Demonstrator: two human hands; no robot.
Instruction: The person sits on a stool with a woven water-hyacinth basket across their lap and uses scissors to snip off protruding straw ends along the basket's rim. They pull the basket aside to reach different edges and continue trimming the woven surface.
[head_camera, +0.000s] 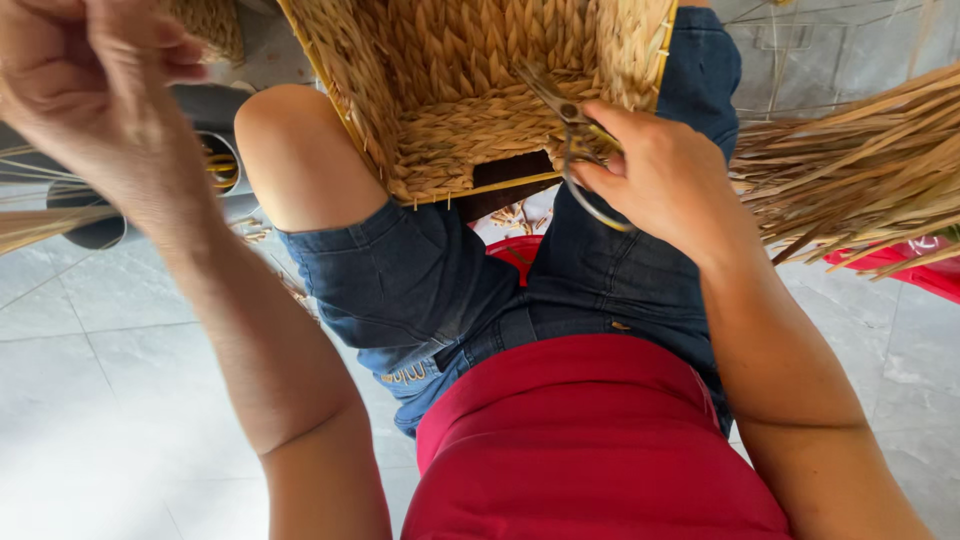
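Observation:
A woven straw basket (470, 90) rests between my knees, its open rim facing me. My right hand (655, 175) grips a pair of metal scissors (565, 125) whose blades point at the basket's woven rim. My left hand (85, 85) is raised at the upper left, blurred, with its fingers closed; thin straw strands run below it, and I cannot tell whether it holds them. I sit in denim shorts (420, 280) and a red top (590, 440).
A thick bundle of dry straw (860, 170) lies at the right over a red object (905, 265). Grey pipes (215, 150) and more straw lie at the left. A red seat (515, 252) shows beneath me. Pale floor tiles (90, 400) surround me.

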